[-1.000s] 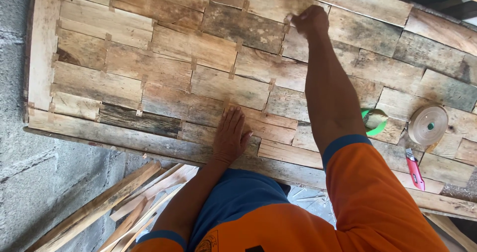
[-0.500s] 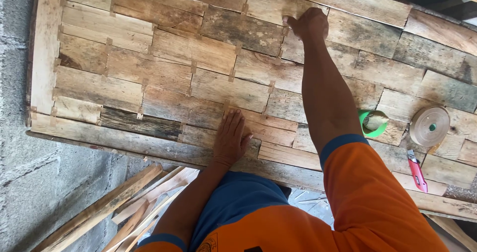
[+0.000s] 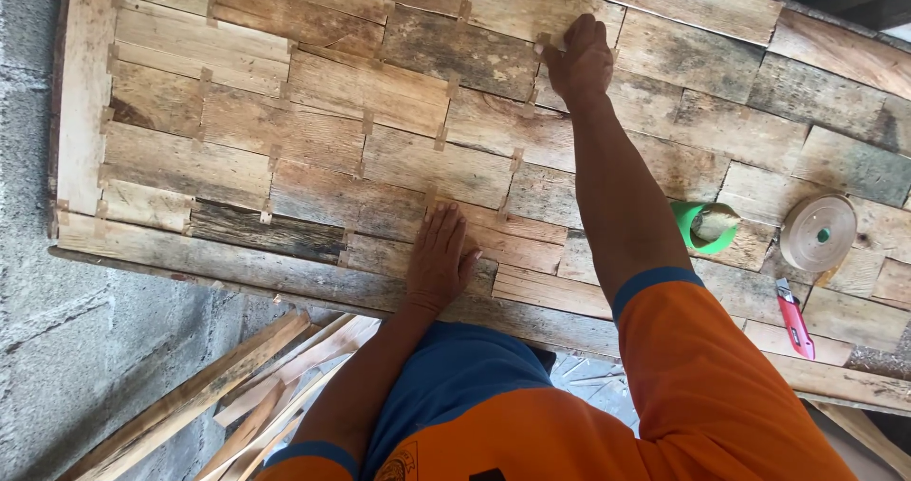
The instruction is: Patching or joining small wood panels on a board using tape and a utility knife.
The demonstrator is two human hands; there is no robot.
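A large panel of weathered wooden planks [image 3: 313, 149] joined with small strips of tan tape lies in front of me. My left hand [image 3: 442, 258] rests flat on the planks near the panel's front edge, fingers spread. My right hand [image 3: 581, 59] reaches far across the panel, its fingertips pressed on a small piece of tape at a seam between planks. Whether it pinches the tape cannot be told.
A green tape roll [image 3: 707, 225], a tan tape roll [image 3: 818, 232] and a red utility knife [image 3: 793, 318] lie on the panel at the right. Loose wooden slats [image 3: 237, 396] lie on the floor at the lower left, by a grey block wall [image 3: 38, 348].
Both hands stay almost where they were. The right hand's fingers have shifted slightly on the seam.
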